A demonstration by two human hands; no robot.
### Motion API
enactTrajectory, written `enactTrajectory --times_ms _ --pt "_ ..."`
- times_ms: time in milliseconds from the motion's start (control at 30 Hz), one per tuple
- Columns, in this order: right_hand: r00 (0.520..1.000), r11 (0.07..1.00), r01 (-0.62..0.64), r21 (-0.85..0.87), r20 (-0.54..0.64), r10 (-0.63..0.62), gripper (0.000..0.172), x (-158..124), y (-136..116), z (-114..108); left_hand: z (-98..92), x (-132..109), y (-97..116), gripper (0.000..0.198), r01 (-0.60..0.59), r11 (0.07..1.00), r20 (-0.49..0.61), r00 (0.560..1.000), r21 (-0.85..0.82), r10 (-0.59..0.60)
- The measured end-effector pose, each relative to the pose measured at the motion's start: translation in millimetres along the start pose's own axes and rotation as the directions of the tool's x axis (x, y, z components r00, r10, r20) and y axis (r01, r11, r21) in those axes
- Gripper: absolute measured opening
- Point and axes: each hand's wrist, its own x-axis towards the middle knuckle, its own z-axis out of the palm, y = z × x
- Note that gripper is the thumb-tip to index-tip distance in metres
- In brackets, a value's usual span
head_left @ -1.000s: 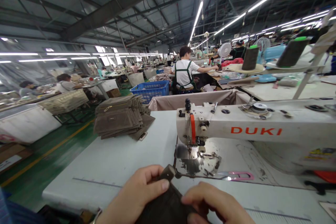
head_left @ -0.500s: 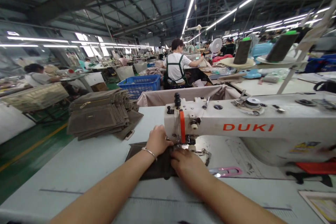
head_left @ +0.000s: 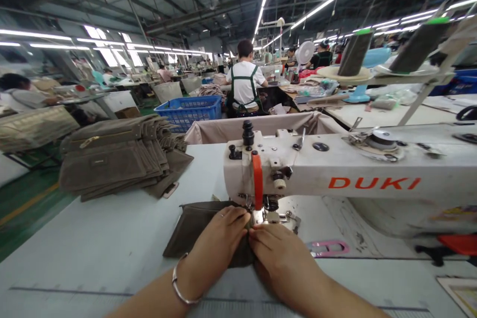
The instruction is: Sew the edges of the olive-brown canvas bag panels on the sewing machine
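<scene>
White sewing table (head_left: 112,238), left hand (head_left: 219,241) curled down on dark fabric pouch (head_left: 194,231), right hand (head_left: 279,253) pinching its edge

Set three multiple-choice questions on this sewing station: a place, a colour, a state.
1. Where lies the stack of brown zippered pouches? A) white tabletop B) blue plastic crate C) floor
2. What colour is the DUKI lettering on the white sewing machine? A) blue B) red C) green
3. How do the left hand and right hand meet the brown fabric? A) neither touches B) only right touches C) both rest on it

1 A: it sits there. 2 B: red letters show. 3 C: both lie on it.
</scene>
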Motion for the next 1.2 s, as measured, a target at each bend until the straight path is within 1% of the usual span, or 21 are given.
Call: enactTrajectory --times_ms 100,167,300,400,500,633,733,867,1000,1067,1200 --pt "0.997 0.999 0.01 0.033 -0.076 -0.007 0.023 0 -1 0 -0.4 0 -5 0.032 -0.047 0.999 0.023 0.999 0.004 0.047" --pt "0.993 0.999 0.018 0.046 -0.115 -0.013 0.025 0 -2 -1 0.4 -1 -6 0.033 -0.049 0.999 0.026 0.998 0.006 0.049" --pt "0.99 0.999 0.029 0.021 -0.137 -0.026 0.026 -1 -2 -1 1.8 -1 -2 0.036 -0.016 1.0 0.007 1.0 0.014 0.016" --pt "0.989 0.999 0.052 -0.006 -0.14 -0.052 0.022 -1 0 2 -0.1 1 0 0.037 -0.047 0.998 0.011 0.999 0.052 0.047" --pt "0.981 0.997 0.08 -0.018 -0.174 -0.081 0.016 0 4 6 -2.1 3 0 0.036 -0.089 0.992 0.009 0.996 0.085 0.089" --pt "0.968 0.995 0.093 -0.035 -0.231 -0.099 0.02 2 6 7 0.2 2 -5 0.037 -0.13 0.986 -0.037 0.99 0.108 0.134" --pt "0.969 0.995 0.09 -0.047 -0.227 -0.098 0.025 3 4 6 2.7 1 -7 0.039 -0.143 0.983 -0.045 0.988 0.112 0.149" --pt "0.98 0.997 0.067 -0.022 -0.187 -0.07 0.022 1 2 6 2.2 3 -6 0.037 -0.098 0.993 -0.036 0.994 0.063 0.1" --pt "0.987 0.999 0.049 -0.004 -0.152 -0.049 0.022 0 4 5 0.2 5 -4 0.033 -0.081 0.997 -0.032 0.996 0.015 0.082" --pt "0.988 0.999 0.041 0.011 -0.146 -0.039 0.024 0 5 4 0.1 5 -3 0.034 -0.076 0.997 -0.051 0.996 0.022 0.077" --pt "0.982 0.996 0.07 0.059 -0.18 -0.059 0.022 0 3 10 1.0 3 -2 0.033 -0.124 0.989 -0.129 0.983 0.085 0.134"
